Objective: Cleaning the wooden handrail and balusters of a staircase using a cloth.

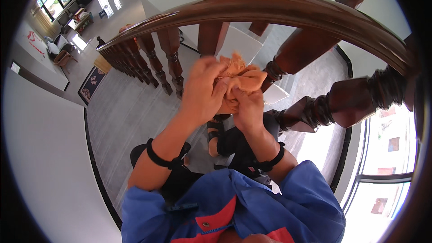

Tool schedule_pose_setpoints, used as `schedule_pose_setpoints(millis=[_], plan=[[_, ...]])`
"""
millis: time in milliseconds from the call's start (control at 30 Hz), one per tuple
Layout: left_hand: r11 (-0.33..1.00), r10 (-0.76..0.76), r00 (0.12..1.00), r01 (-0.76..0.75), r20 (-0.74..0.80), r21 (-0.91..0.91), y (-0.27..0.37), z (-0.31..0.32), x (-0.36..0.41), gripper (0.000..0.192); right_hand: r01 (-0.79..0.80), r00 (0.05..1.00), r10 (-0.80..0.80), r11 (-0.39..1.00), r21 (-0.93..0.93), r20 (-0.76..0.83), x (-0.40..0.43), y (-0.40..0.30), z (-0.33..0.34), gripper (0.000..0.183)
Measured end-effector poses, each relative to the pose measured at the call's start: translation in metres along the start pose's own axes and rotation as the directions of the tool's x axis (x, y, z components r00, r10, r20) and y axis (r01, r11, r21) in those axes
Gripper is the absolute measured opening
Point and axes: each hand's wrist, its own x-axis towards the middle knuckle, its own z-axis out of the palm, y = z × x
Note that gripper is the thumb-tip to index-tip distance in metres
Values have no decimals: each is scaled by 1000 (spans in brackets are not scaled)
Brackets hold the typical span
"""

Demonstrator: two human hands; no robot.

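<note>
An orange cloth (248,80) with a frayed edge is bunched up between my two hands, just below a curved wooden handrail. My left hand (202,89) has hold of its left side; the fingers are blurred and their tips partly hidden. My right hand (249,106) grips the lower right part, its thumb pressed against a fold. Behind the cloth stands a dark wooden baluster (212,38). The glossy brown handrail (266,6) arches above both hands, and neither hand touches it.
Turned balusters (173,60) run down the staircase at left, and a thick one (351,99) stands close at right. Grey stair treads (131,118) descend between the railing and a white wall (50,148). A patterned mat (92,82) lies at the bottom. A bright window (384,148) is at right.
</note>
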Motion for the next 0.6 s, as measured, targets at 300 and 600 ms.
schedule_pose_setpoints(millis=[300,600], plan=[[216,343,933,-186,-103,-959,101,-134,23,16,-101,983,106,994,-43,152,-6,0,23,21],[129,-56,906,-409,-419,-903,155,-166,-8,7,-89,994,100,966,-244,35,-9,4,34,24]])
